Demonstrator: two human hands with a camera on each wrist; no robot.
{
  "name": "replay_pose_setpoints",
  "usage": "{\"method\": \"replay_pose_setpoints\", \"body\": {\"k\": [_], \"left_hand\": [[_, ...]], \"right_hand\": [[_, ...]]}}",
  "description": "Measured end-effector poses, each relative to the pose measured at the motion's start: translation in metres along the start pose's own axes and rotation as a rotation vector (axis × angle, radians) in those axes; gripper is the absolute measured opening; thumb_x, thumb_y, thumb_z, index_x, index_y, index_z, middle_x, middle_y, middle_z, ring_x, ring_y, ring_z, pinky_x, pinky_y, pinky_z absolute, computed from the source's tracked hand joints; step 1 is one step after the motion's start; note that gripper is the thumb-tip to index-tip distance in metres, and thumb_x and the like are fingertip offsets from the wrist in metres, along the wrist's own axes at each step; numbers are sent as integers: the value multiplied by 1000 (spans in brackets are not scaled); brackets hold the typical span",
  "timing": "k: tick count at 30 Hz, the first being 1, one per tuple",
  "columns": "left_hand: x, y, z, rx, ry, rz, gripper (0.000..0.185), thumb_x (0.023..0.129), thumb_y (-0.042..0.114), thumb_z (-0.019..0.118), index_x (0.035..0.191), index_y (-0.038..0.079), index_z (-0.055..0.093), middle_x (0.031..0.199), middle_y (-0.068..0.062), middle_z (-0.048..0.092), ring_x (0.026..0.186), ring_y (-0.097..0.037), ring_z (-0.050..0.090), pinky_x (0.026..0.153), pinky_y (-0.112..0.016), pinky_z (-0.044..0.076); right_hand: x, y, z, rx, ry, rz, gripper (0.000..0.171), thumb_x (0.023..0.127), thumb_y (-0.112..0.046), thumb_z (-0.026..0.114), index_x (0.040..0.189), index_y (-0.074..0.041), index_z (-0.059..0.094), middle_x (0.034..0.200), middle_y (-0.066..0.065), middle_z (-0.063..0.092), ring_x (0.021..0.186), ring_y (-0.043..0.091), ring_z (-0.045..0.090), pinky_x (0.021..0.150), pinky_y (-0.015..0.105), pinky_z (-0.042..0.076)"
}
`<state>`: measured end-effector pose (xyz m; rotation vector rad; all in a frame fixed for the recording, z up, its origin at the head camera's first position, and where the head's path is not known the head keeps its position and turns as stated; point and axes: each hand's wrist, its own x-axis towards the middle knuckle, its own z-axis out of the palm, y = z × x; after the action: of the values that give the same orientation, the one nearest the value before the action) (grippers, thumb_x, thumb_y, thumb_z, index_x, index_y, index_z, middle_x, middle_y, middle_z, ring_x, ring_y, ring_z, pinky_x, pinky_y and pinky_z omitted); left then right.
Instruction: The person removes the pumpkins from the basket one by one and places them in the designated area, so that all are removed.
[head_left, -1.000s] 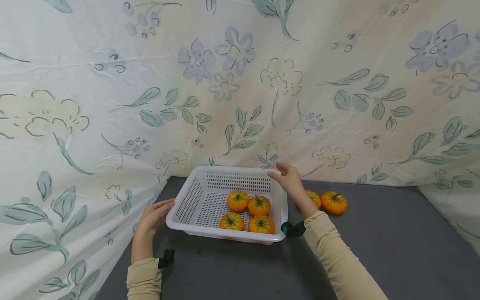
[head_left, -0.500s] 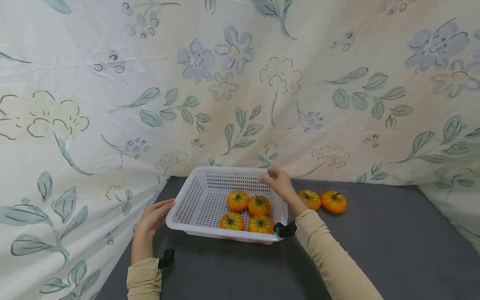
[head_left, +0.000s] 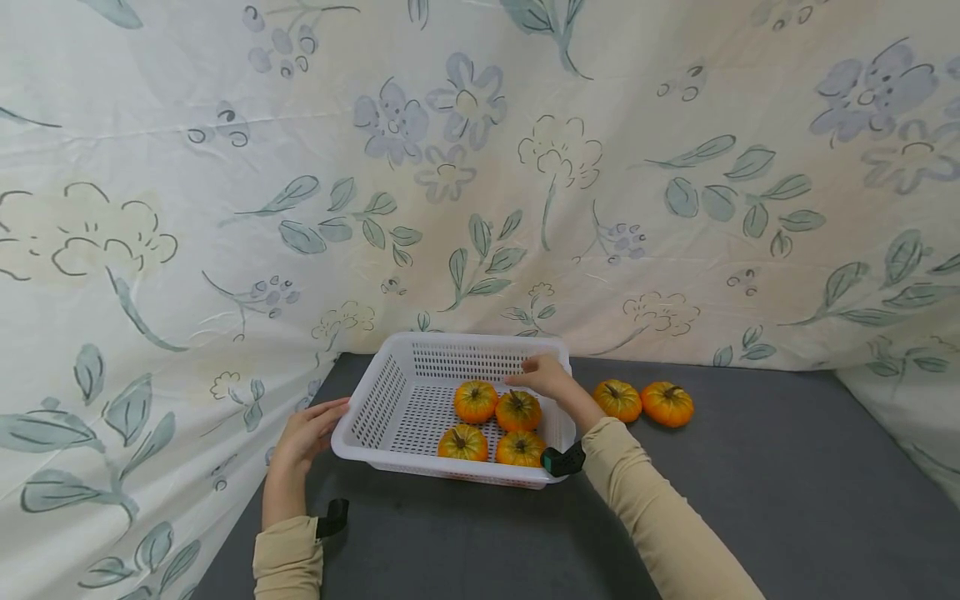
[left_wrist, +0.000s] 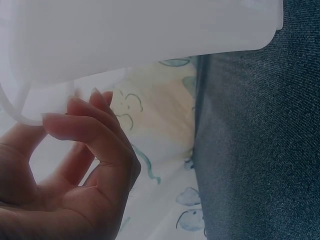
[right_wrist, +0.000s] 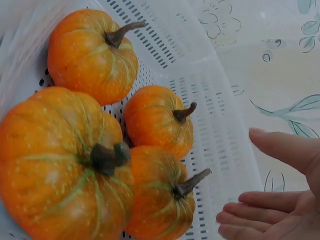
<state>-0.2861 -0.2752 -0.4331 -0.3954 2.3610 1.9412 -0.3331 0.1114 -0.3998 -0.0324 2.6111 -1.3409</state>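
A white perforated plastic basket [head_left: 457, 468] stands on the dark table, with several small orange pumpkins [head_left: 476, 402] grouped in its right half. At the basket's left end my left hand [head_left: 303, 433] holds the rim; in the left wrist view the curled fingers and thumb of this hand [left_wrist: 75, 200] meet at the rim's edge. My right hand [head_left: 551, 379] hovers over the basket's right end, behind the pumpkins. The right wrist view shows this hand [right_wrist: 280, 215] with straight fingers, thumb spread away and nothing held, beside the stemmed pumpkins [right_wrist: 155, 120].
Two more pumpkins, a nearer one [head_left: 618, 401] and another [head_left: 667, 405], sit on the table [head_left: 757, 467] right of the basket, beyond my right forearm. A floral cloth [head_left: 480, 208] hangs behind and along the left side.
My right hand has moved left and slightly down, from the basket's right rear corner to over its inside, uncovering the nearer loose pumpkin. The left hand, basket and pumpkins stay put.
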Motion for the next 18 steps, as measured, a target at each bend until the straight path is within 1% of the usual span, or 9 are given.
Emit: {"method": "replay_pose_setpoints", "body": {"k": [3,5,7,8,9,11,12,14,18], "left_hand": [[0,-1,0,-6,-3,3,66,88,35,72,139,-1,51,94,15,66,83,-2,65,72,-25,55],[1,-1,0,-7,-4,3,66,88,35,72,139,-1,51,93,15,66,83,-2,66,72,-25,55],[1,-1,-1,-5,-2,-1,66,88,35,72,139,0,51,93,15,66,83,-2,66,72,-25,55],[2,-1,-1,-3,-3,-3,66,88,36,72,139,0,51,93,15,67,83,-2,66,72,-24,55],[2,-1,-1,-3,-4,-4,66,88,36,73,139,0,51,93,15,67,83,-2,66,72,-25,55],[3,-1,-1,-2,-4,-7,67,87,36,73,139,0,52,94,15,67,83,-2,66,72,-25,55],[3,-1,-1,-1,-5,-7,67,87,37,73,139,0,52,94,14,67,83,-2,66,72,-25,55],[4,-1,-1,-1,-5,-9,68,87,38,73,139,1,52,94,14,67,83,-3,66,72,-25,54],[4,0,0,1,1,-14,68,86,38,74,139,1,52,95,13,68,83,-3,66,72,-25,55]], "right_hand": [[-1,-2,4,-37,-1,24,67,90,-31,68,138,9,47,143,27,46,131,42,48,106,53,41],[-1,-3,6,-69,18,24,63,88,-31,71,132,10,52,136,28,52,123,40,54,101,50,46],[-1,-4,7,-96,17,29,47,87,-30,72,109,10,61,107,24,62,94,31,61,84,40,51],[-1,-5,8,-108,15,24,39,86,-30,73,94,7,61,88,18,61,78,25,57,72,34,49],[-1,-5,8,-118,15,20,37,86,-29,73,78,3,57,72,10,54,65,19,49,62,30,43],[0,-5,9,-117,6,14,45,85,-27,74,62,-7,40,57,-1,32,53,12,28,53,26,28],[0,-5,9,-116,-5,16,51,85,-26,74,59,-11,32,56,-2,21,52,12,19,52,26,21],[1,-5,10,-115,-17,13,56,85,-24,74,56,-14,28,53,-5,16,49,9,14,49,24,18],[3,-4,11,-143,-42,22,56,84,-25,76,57,-14,27,55,-5,15,50,9,13,50,24,18]]}}
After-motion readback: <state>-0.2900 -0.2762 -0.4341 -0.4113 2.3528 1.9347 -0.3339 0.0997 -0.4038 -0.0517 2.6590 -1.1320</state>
